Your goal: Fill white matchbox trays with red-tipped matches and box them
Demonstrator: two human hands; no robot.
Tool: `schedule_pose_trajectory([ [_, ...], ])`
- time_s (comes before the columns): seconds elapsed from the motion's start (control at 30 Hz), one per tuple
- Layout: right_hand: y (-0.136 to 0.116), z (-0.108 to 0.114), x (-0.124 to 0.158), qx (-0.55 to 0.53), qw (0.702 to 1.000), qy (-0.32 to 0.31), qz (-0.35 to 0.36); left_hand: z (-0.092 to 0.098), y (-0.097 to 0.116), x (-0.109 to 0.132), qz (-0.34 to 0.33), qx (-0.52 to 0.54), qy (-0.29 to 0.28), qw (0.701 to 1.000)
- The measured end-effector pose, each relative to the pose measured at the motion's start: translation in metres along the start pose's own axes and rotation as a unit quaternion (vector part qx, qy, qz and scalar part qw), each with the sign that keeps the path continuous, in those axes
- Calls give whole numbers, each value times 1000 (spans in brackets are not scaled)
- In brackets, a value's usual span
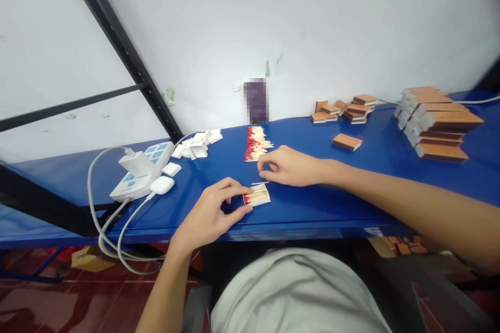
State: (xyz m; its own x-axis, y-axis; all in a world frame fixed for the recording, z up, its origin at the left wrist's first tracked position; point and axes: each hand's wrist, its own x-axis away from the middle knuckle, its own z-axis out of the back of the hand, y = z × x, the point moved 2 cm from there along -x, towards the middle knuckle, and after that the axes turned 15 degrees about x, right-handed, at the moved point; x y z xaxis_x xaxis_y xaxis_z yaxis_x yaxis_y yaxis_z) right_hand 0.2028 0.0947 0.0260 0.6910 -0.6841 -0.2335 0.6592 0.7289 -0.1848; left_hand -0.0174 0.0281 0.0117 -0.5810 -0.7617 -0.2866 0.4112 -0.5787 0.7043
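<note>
My left hand (214, 209) grips a small white matchbox tray (267, 199) at its left end, thumb on the near side and fingers on the far side. Inside the tray lie several red-tipped matches (255, 197). Just beyond the tray, a single match (260, 183) lies on the blue table, its red tip toward the right. My right hand (287, 166) is at the near right edge of a pile of matches (258, 143), fingers curled and pinched. Whatever is between those fingertips, if anything, is hidden.
White empty trays (197, 144) lie to the left, by a power strip (142, 171) with cables and a white earbud case (162, 184). Brown matchboxes are heaped (357, 109) at the back and stacked (441, 119) at right. One matchbox (347, 142) lies apart.
</note>
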Motion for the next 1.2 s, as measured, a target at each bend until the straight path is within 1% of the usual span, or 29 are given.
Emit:
schedule_pose_trajectory([
  [0.07, 3, -2, -1, -9, 999, -19, 33, 0, -1, 0, 0, -5, 9, 1000],
  [0.17, 4, -4, -1, -7, 997, -27, 67, 0, -2, 0, 8, -9, 21, 1000],
  [0.43, 5, -6, 0, -4, 997, -26, 78, 0, 0, 0, 10, -6, 12, 1000],
  [0.67, 10, -3, -2, -21, 996, -26, 80, 0, 2, -1, -1, 6, 3, 1000],
  [0.83, 19, 3, -2, -2, 996, -53, 78, 0, 1, -1, -3, 4, 7, 1000],
  [0.97, 18, 6, -1, 8, 994, -76, 81, 0, 0, -1, -5, 2, 9, 1000],
  [1.03, 16, 6, 0, 20, 994, -82, 71, 0, 1, -1, -5, 0, 7, 1000],
  [1.13, 14, 2, 2, 37, 995, -88, 37, 0, 1, 0, 2, 4, 8, 1000],
  [1.2, 14, -1, 2, 45, 996, -79, 25, 0, 2, 0, 9, 9, 7, 1000],
])
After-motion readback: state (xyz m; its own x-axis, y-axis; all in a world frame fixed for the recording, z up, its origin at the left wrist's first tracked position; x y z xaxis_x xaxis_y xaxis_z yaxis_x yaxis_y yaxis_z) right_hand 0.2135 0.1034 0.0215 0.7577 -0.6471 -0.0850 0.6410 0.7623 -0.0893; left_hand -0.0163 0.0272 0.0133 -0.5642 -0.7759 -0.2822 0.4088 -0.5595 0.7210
